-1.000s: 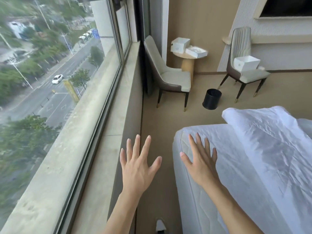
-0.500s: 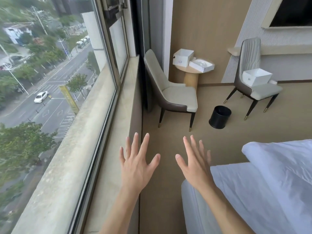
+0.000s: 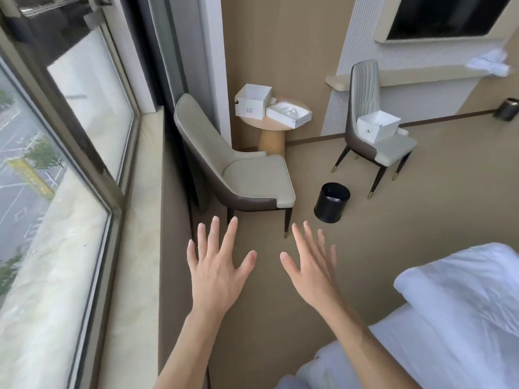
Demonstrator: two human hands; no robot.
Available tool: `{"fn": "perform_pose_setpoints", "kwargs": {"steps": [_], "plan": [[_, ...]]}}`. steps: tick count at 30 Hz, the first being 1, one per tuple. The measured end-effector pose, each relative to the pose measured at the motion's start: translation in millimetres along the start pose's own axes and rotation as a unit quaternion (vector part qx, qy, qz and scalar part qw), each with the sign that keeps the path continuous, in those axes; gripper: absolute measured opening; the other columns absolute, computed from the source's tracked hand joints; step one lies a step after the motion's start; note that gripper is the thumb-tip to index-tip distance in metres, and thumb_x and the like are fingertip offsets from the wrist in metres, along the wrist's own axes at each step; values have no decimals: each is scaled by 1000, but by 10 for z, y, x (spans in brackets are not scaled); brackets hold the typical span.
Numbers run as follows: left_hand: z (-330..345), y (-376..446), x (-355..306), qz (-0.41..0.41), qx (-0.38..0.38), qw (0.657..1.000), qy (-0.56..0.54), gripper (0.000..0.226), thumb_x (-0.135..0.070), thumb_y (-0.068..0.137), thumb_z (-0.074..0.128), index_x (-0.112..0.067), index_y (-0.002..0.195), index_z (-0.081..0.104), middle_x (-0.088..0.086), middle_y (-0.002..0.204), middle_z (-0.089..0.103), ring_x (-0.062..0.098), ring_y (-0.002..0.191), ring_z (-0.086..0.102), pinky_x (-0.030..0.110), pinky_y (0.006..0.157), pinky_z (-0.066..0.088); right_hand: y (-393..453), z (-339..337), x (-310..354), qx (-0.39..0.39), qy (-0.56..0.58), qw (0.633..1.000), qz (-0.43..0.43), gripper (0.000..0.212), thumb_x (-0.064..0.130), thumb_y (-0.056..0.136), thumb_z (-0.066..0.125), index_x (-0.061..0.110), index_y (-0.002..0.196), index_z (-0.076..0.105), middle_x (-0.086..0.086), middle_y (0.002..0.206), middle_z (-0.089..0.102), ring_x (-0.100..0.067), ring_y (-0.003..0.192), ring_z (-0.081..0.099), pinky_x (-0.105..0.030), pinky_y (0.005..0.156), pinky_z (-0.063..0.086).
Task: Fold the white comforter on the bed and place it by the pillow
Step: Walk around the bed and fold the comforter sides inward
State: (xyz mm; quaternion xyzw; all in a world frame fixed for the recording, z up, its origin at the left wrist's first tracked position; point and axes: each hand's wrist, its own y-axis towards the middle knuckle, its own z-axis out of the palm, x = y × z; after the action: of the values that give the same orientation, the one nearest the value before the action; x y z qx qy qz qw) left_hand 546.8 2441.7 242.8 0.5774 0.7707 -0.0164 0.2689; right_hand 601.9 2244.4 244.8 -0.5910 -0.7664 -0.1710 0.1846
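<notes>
Both hands hang in the air with fingers straight and spread wide, holding nothing: the left hand (image 3: 217, 272) over the strip of floor beside the sill, the right hand (image 3: 311, 269) just beside it, thumbs toward each other. A second ago the right palm lay over the corner of the bed (image 3: 421, 357); now it is clear of the mattress and over bare floor, and the bed corner sits lower and further right of the fingers than before. The comforter (image 3: 466, 293) lies to the right of the right hand's fingers, apart from them, a rolled white bulk on the bed whose rounded end points toward the chairs; its long axis runs from that end back toward the lower right edge. Beyond the left fingertips stands a chair (image 3: 241, 175), beyond the right fingertips a black bin (image 3: 331, 203), then a second chair (image 3: 376, 136) with a white box (image 3: 377, 126) on it.
</notes>
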Motion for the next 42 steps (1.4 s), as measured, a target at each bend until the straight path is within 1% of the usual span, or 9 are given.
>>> {"fn": "perform_pose_setpoints", "kwargs": {"steps": [3,8,12,17,20,25,32,37,42], "plan": [[385,649,-194,38,25,999,6,76,-69,91,32,-40,159,16,0,169,17,28,157,5,53,124,9,580,-29,-316,-20,3,999,43,68,57,100,35,37,159,7,7,169,-1,-25,155,-6,-56,122,1],[1167,1790,-703,119,66,990,26,73,-69,93,32,-39,158,18,3,168,19,30,157,8,54,123,12,1521,-82,-1009,-61,27,991,118,68,58,99,34,37,158,10,6,169,2,-28,155,0,-57,121,8],[1747,2552,-1350,178,115,977,20,73,-71,93,30,-42,158,14,1,170,14,29,157,2,50,123,2,2076,-289,-1569,-82,42,977,191,68,58,100,33,37,158,7,7,169,-1,-25,155,-4,-54,122,3],[2447,3184,-2240,275,188,943,-18,76,-73,91,26,-42,159,11,-1,170,12,27,157,1,47,122,-2,2418,-599,-2252,-133,49,943,302,68,58,100,32,35,159,6,5,169,2,-23,155,-4,-53,123,0],[2925,3381,-2858,332,235,912,-55,79,-72,87,29,-40,159,19,0,169,16,27,157,6,52,123,7,2429,-731,-2728,-158,50,910,380,68,58,101,32,35,159,5,6,169,-2,-24,155,-6,-54,124,1],[3761,3465,-3967,445,303,837,-95,80,-72,85,34,-39,157,26,7,165,29,31,155,17,55,122,15,2290,-777,-3480,-214,106,807,540,68,57,100,35,36,159,7,9,169,-2,-22,155,-7,-53,123,-3],[4590,3384,-5185,598,419,677,-93,74,-61,95,48,-39,158,17,6,168,19,33,155,11,55,122,15,2020,-782,-3991,-294,161,612,716,65,54,102,34,35,159,9,7,169,1,-25,155,-1,-55,122,4],[5060,3107,-5923,646,470,596,-85,72,-54,95,53,-33,158,25,8,167,23,33,155,15,55,121,20,1912,-721,-4248,-345,206,479,780,65,53,102,35,33,159,10,6,169,1,-27,155,1,-53,122,7],[5574,2640,-6706,610,601,508,-95,66,-50,97,52,-35,156,27,5,167,19,23,154,18,46,119,27,1881,-573,-4714,-379,250,379,806,66,53,102,34,32,159,9,6,169,0,-26,155,3,-51,121,18]]}}
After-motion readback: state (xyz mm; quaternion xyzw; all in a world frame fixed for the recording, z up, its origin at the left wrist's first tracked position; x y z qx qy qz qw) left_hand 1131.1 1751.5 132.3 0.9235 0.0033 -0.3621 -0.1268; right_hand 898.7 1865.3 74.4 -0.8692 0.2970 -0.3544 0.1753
